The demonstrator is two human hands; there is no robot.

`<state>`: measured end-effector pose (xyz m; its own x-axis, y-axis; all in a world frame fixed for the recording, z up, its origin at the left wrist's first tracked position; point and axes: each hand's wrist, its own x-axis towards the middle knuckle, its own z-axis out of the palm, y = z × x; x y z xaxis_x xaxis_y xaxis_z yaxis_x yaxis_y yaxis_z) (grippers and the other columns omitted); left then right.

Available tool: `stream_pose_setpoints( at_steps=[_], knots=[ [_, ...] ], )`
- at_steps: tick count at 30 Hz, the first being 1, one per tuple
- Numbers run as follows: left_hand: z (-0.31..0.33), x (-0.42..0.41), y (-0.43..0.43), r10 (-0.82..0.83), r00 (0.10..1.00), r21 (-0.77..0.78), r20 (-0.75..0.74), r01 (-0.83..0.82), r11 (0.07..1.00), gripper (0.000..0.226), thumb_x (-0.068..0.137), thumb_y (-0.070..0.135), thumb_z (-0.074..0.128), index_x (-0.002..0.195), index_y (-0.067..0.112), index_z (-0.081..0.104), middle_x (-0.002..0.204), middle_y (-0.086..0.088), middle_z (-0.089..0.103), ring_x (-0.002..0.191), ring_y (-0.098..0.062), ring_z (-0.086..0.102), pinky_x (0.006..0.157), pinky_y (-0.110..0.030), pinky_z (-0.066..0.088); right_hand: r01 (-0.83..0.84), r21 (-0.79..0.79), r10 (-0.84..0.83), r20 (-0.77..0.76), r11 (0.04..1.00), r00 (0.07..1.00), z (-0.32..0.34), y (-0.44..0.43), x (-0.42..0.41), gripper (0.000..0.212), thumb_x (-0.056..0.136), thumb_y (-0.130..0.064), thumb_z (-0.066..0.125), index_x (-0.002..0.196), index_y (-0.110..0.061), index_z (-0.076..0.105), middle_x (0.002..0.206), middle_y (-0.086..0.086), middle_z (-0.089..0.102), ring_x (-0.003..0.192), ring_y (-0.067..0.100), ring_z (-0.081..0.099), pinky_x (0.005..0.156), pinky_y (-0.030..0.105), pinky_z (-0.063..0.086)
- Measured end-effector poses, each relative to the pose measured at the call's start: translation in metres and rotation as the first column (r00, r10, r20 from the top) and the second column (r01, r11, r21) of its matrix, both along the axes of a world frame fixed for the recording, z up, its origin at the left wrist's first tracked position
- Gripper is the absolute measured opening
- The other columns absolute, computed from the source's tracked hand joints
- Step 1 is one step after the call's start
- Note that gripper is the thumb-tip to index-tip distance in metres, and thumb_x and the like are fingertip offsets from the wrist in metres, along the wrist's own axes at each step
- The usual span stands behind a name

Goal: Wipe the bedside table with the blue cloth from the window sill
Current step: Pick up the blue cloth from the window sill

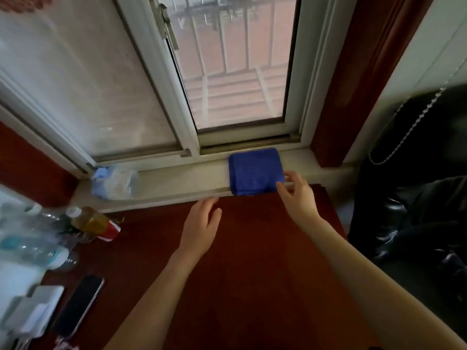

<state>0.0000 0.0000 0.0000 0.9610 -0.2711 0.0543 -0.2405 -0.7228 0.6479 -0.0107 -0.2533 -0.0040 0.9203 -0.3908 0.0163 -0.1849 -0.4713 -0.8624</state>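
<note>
A folded blue cloth lies on the pale window sill, toward its right end, below the open window. My right hand is at the cloth's lower right corner with fingers spread, the fingertips touching or nearly touching its edge. Over the dark red-brown bedside table, just in front of the sill, my left hand hovers open, palm down, holding nothing.
A crumpled clear-and-blue plastic bag sits on the sill's left end. Bottles, a black phone and white items crowd the table's left side. A dark garment lies to the right. A bead chain hangs there.
</note>
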Motion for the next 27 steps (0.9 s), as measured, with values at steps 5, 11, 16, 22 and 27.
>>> stream_pose_setpoints(
  at_steps=[5, 11, 16, 22, 27],
  knots=[
    [-0.01, 0.084, -0.012, -0.105, 0.994, 0.111, 0.029, 0.102, 0.989, 0.043, 0.101, 0.03, 0.045, 0.141, 0.014, 0.048, 0.148, -0.004, 0.044, 0.14, -0.017, 0.036, 0.115, -0.035, 0.031, -0.023, -0.212, -0.03, -0.242, 0.977, 0.97, -0.006, 0.0, 0.065, 0.06, 0.094, -0.048, 0.051, 0.144, -0.02, 0.034, 0.14, 0.008, 0.045, 0.12, 0.027, 0.052, 0.093, 0.043, 0.051],
    [-0.044, 0.153, -0.022, -0.169, 0.985, 0.156, 0.045, 0.16, 0.975, 0.043, 0.1, 0.03, 0.044, 0.139, 0.011, 0.049, 0.146, -0.011, 0.045, 0.136, -0.024, 0.04, 0.113, -0.044, 0.036, -0.027, -0.583, -0.259, -0.401, 0.812, 0.878, -0.027, 0.012, 0.116, 0.074, 0.092, -0.064, 0.039, 0.137, -0.005, 0.038, 0.133, 0.016, 0.048, 0.115, 0.033, 0.048, 0.094, 0.039, 0.042],
    [-0.063, 0.168, -0.031, -0.217, 0.97, 0.298, 0.108, 0.177, 0.938, 0.051, 0.098, 0.036, 0.036, 0.141, 0.009, 0.046, 0.146, -0.013, 0.046, 0.138, -0.029, 0.039, 0.115, -0.046, 0.035, 0.177, -0.382, -0.347, -0.438, 0.907, 0.829, -0.027, 0.021, 0.126, 0.067, 0.086, -0.054, 0.061, 0.126, -0.003, 0.044, 0.119, 0.014, 0.057, 0.1, 0.03, 0.06, 0.069, 0.034, 0.048],
    [-0.071, 0.165, -0.029, -0.24, 0.963, 0.343, 0.124, 0.186, 0.921, 0.055, 0.099, 0.035, 0.029, 0.143, 0.006, 0.044, 0.146, -0.018, 0.048, 0.137, -0.033, 0.043, 0.116, -0.047, 0.034, 0.379, 0.052, -0.336, -0.366, 0.924, 0.868, -0.031, 0.025, 0.112, 0.056, 0.085, -0.044, 0.068, 0.125, -0.007, 0.054, 0.115, 0.004, 0.062, 0.097, 0.023, 0.061, 0.072, 0.032, 0.049],
    [-0.066, 0.16, -0.025, -0.253, 0.964, 0.28, 0.081, 0.222, 0.934, 0.05, 0.101, 0.028, 0.042, 0.146, 0.007, 0.039, 0.153, -0.016, 0.04, 0.144, -0.03, 0.032, 0.12, -0.043, 0.022, 0.35, 0.194, -0.316, -0.185, 0.916, 0.93, -0.019, 0.037, 0.086, 0.029, 0.091, -0.034, 0.065, 0.11, -0.018, 0.05, 0.099, -0.007, 0.058, 0.088, 0.01, 0.06, 0.06, 0.022, 0.046]
  ],
)
